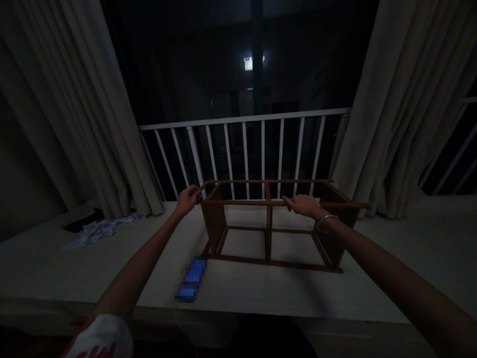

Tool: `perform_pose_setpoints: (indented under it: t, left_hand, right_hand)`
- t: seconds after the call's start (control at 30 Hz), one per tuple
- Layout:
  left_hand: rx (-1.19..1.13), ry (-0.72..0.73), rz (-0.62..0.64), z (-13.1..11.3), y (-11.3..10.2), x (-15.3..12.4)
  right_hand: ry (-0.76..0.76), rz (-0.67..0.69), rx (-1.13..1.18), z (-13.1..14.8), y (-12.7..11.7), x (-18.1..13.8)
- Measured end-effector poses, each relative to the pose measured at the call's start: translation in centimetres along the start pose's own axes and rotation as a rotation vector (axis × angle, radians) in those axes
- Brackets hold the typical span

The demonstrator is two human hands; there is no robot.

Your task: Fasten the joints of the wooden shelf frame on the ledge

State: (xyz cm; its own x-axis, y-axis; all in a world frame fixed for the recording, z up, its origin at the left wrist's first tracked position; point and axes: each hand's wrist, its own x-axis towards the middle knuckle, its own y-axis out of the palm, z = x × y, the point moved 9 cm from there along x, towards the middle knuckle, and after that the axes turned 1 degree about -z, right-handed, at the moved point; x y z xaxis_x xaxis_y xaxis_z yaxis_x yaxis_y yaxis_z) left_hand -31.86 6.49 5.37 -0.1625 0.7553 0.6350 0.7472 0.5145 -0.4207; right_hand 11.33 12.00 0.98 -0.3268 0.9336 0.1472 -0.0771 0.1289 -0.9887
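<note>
A brown wooden shelf frame (269, 231) lies on its side on the pale window ledge (242, 293), with a board partway along it. At its upper left corner, my left hand (189, 198) is closed with the fingers bent against the end of the frame. My right hand (302, 205) rests over the upper front rail, its fingers curled round the wood right of the middle board. A metal bangle (326, 220) circles my right wrist. The undersides of both hands' fingers are partly hidden.
A lit phone (192, 279), blurred out, lies left of the frame with a cable running off the ledge. Crumpled papers (100, 228) lie at the left by a dark flat thing (82, 220). White railings (244, 119) and curtains (387, 109) stand behind.
</note>
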Motion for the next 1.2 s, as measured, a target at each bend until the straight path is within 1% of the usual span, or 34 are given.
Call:
perform_pose_setpoints:
  t: [0.2, 0.3, 0.47, 0.63, 0.77, 0.93, 1.1, 1.2]
  left_hand:
    - [-0.025, -0.008, 0.009, -0.5, 0.2, -0.1]
    - [-0.014, -0.022, 0.038, -0.4, 0.4, 0.3]
    - [0.118, 0.047, 0.059, -1.5, 0.1, 0.3]
    - [0.153, 0.09, 0.06, -2.4, -0.1, -0.2]
    - [0.174, 0.072, 0.071, -2.3, -0.3, -0.2]
    - [0.164, 0.091, 0.115, -2.5, 0.3, -0.2]
    - [0.189, 0.075, 0.074, -2.0, 0.3, -0.3]
    - [0.25, 0.087, 0.076, -1.7, 0.3, -0.4]
  right_hand:
    - [0.011, -0.002, -0.01, -0.1, -0.1, -0.2]
    - [0.02, -0.007, -0.011, -0.2, -0.2, -0.2]
    - [0.016, -0.004, -0.001, -0.2, -0.1, -0.2]
    - [0.016, -0.004, -0.009, -0.3, 0.0, -0.1]
    - [0.012, 0.003, -0.008, -0.2, 0.1, -0.1]
    - [0.024, 0.005, -0.008, -0.2, 0.1, -0.1]
    - [0.019, 0.001, -0.007, -0.2, 0.0, -0.1]
    - [0.017, -0.004, -0.015, -0.1, 0.0, -0.2]
